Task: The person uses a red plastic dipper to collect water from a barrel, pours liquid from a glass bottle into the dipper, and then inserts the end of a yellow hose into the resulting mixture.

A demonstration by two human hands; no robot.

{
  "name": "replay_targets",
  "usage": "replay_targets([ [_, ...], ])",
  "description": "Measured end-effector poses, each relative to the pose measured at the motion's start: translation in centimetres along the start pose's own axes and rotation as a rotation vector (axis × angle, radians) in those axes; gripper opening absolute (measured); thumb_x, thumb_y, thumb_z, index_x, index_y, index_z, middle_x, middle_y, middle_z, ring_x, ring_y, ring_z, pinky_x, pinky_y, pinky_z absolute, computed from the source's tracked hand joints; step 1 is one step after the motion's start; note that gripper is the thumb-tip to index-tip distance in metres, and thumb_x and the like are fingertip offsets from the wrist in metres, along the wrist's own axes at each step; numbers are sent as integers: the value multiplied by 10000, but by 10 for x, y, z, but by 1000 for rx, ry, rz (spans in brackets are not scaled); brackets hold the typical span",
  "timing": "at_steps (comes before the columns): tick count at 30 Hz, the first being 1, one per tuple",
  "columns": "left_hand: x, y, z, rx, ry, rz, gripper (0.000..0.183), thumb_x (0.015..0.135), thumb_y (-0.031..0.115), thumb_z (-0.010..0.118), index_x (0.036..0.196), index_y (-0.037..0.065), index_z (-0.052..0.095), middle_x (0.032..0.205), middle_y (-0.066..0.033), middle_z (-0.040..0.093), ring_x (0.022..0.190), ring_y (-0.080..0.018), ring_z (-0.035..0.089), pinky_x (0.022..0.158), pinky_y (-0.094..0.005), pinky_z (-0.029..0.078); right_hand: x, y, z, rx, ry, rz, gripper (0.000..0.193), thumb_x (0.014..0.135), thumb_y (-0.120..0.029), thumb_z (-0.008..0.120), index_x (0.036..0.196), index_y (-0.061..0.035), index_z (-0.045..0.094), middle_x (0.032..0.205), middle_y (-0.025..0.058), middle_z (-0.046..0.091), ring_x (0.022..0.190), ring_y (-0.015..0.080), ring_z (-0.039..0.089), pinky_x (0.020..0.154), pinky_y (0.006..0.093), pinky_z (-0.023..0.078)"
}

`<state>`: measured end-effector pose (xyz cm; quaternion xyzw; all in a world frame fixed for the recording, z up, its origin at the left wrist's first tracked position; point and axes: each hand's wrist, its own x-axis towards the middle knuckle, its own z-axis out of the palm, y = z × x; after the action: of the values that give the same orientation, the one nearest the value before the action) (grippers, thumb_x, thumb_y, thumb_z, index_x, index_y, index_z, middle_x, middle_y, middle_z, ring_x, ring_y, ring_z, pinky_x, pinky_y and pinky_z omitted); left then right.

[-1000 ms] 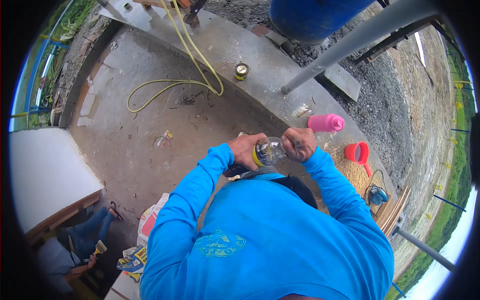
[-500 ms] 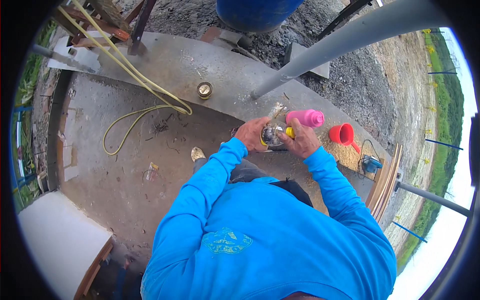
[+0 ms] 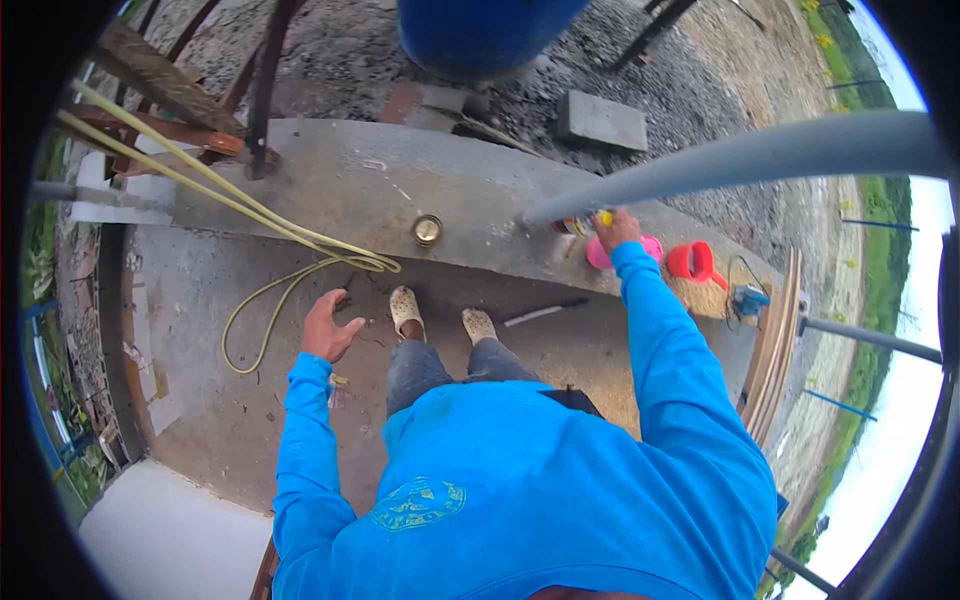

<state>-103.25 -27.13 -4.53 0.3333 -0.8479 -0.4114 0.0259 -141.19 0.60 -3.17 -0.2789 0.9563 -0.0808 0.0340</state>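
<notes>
My right hand [image 3: 619, 229] reaches out to the concrete ledge [image 3: 340, 185], at the foot of the grey pole [image 3: 740, 160]. Its fingers are closed on a small clear bottle [image 3: 572, 226] with a yellow cap [image 3: 603, 216]. The bottle is low over the ledge, and I cannot tell if it touches. A pink bottle [image 3: 652, 246] lies just behind this hand, and a red funnel [image 3: 692, 262] sits to its right. My left hand [image 3: 328, 325] hangs free over the concrete floor with its fingers spread, holding nothing, near the loop of a yellow hose [image 3: 290, 262].
A small tin can [image 3: 428, 229] stands on the ledge. My feet, in pale clogs [image 3: 405, 308], are below it. A blue barrel [image 3: 470, 30] and a concrete block [image 3: 600, 120] lie beyond on gravel. A blue power tool [image 3: 748, 298] and wooden planks [image 3: 775, 340] are at the right.
My hands have parted. The left let go of the bottle and swung down to the left. The right carried the bottle out to the ledge by the pole, and the view tilted forward.
</notes>
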Motion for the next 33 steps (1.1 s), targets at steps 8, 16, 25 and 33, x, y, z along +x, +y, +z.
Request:
replay_targets([
  [8,59,51,-208,96,766,64,512,616,272,644,1011,16,443,959,-157,491,876,-259,489,658,-313,417,13,49,45,-62,-38,148,283,696,-274,486,840,-39,552,866,180,535,803,343,495,710,399,391],
  [16,166,81,-389,-246,1218,224,723,698,583,383,1093,-21,352,1081,-223,397,1017,-299,378,840,-344,292,-34,105,80,201,16,330,681,570,-103,629,1161,-16,301,938,183,515,863,266,508,765,322,391],
  [25,216,85,-411,-912,906,259,390,773,410,428,844,29,476,505,-8,374,373,-102,379,343,-244,344,-182,114,112,127,-796,428,535,637,-330,616,1014,21,470,988,170,510,947,267,466,811,331,363],
  [33,103,116,-515,-974,1390,597,269,793,358,412,690,109,399,442,20,291,326,-81,291,283,-207,218,-193,110,196,132,-794,235,519,647,-293,585,1050,-2,436,891,144,546,751,231,520,672,332,413],
])
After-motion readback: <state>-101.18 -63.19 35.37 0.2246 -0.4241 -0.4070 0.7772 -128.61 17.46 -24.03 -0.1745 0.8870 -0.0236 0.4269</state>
